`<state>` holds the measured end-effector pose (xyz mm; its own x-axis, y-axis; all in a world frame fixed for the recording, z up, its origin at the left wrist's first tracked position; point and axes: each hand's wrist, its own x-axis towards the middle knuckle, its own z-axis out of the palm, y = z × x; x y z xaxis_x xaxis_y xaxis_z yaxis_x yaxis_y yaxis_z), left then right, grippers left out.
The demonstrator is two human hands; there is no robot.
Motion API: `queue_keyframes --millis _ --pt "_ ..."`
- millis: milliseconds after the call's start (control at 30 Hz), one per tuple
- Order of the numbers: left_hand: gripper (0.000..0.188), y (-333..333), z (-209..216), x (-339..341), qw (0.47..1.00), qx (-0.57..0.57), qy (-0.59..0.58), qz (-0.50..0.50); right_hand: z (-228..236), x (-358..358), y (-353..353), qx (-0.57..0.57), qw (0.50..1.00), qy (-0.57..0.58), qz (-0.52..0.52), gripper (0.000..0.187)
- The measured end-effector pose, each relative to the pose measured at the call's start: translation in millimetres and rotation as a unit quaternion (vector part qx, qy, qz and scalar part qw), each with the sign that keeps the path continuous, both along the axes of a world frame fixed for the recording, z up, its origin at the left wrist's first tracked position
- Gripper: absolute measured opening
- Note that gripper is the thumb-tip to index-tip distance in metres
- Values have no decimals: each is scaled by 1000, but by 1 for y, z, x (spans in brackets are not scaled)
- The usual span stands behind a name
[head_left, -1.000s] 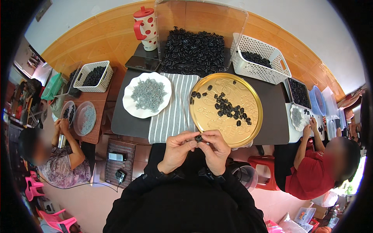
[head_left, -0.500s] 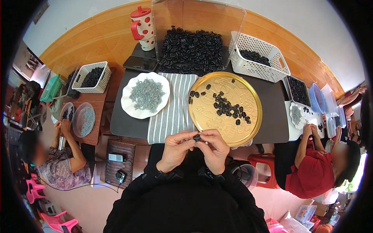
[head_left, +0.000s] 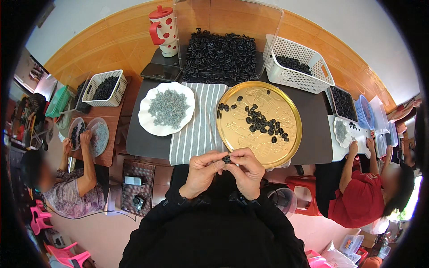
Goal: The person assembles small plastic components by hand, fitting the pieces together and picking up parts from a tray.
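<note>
At lower centre of the frame, one small black piece (head_left: 227,159) is held at the near edge of a round gold tray (head_left: 237,134). It is pinched between thumb and fingertips by the left hand (head_left: 200,175) and the right hand (head_left: 247,173) together; the fingertips are nearly met around it, and its finer detail is hidden by them.

On the tray, right of centre, a loose cluster of black parts (head_left: 259,121) is seen, with a few scattered toward the tray's left rim. The tray is set partly over a grey-and-white striped cloth (head_left: 196,143) on a dark table (head_left: 316,120). Left of the cloth, a white scalloped plate (head_left: 145,118) is heaped with small grey-blue pieces (head_left: 170,108).

At upper centre, a clear bin (head_left: 268,27) is filled with a black heap (head_left: 221,58); a white perforated basket (head_left: 297,83) is placed to its right, a red-spotted tumbler (head_left: 167,33) to its left.

Seated co-workers are noted at the left (head_left: 71,192) and right (head_left: 359,201) of the frame.
</note>
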<state>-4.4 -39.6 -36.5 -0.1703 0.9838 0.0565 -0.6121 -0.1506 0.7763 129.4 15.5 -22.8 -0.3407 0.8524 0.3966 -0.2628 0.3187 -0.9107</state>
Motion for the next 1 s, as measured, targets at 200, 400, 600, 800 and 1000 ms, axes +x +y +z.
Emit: queue_keyframes --millis 200,400,600,800,1000 --pt "29 -1 1 0 1000 5 17 2 -4 2 4 23 1000 -13 10 20" --pt "31 -4 0 3 999 16 31 5 -4 2 4 13 1000 -16 19 21" --pt "33 -4 0 3 999 26 35 2 -6 1 6 9 999 12 31 21" --pt "33 -4 0 4 1000 17 11 -2 -5 1 7 4 999 9 42 21" --pt "33 -4 -2 4 999 28 26 1 -7 1 7 29 999 -14 25 20"
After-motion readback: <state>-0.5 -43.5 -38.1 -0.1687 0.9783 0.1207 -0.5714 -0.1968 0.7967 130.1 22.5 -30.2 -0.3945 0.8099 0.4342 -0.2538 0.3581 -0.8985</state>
